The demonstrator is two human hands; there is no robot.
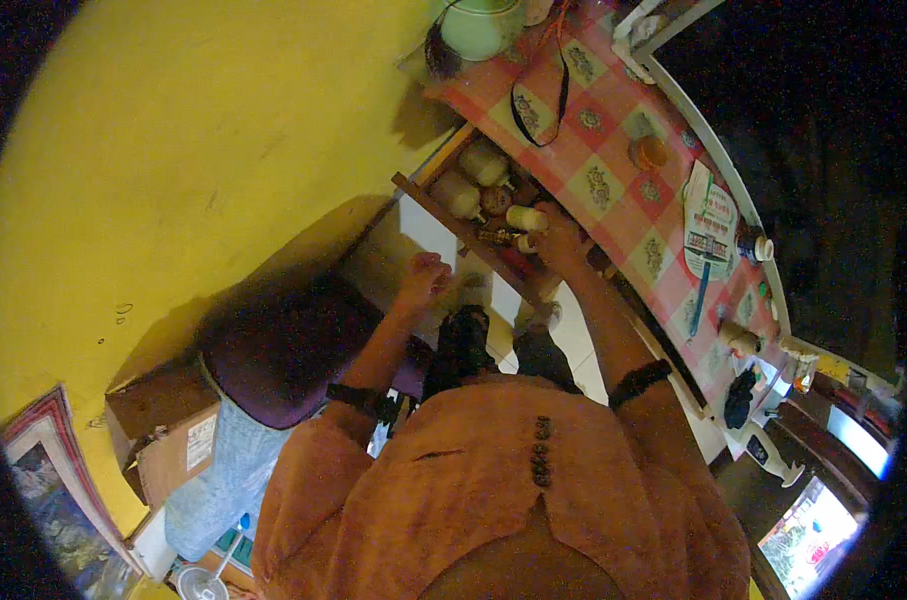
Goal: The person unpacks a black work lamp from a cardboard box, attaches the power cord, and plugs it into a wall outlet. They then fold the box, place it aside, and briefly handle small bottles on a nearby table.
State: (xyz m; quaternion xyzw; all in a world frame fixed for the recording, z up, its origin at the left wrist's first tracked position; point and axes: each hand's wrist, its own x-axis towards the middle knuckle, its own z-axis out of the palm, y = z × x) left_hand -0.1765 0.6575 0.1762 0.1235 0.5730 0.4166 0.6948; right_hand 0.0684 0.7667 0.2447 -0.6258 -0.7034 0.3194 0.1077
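Observation:
An open wooden drawer (428, 208) juts out from under the table. My right hand (561, 245) reaches into it from the right, its fingers closed on a pale yellow cylinder (523, 218), perhaps a small bottle. Just below the cylinder, another small pale thing (525, 243) shows by my fingers. To the left in the drawer lie two whitish bulb-shaped things (457, 196), a round brown item (495, 200) and a small brassy piece (497, 237). My left hand (428, 277) hovers outside the drawer front, fingers curled, with nothing visible in them.
A checked red-and-yellow cloth (623, 150) covers the table. On it are a black strap (561, 100), an orange-brown cup (648, 152), a paper fan (708, 225) and a dark jar (751, 243). A purple-seated chair (283, 350) and cardboard box (178, 450) stand at left, by a yellow wall (203, 130).

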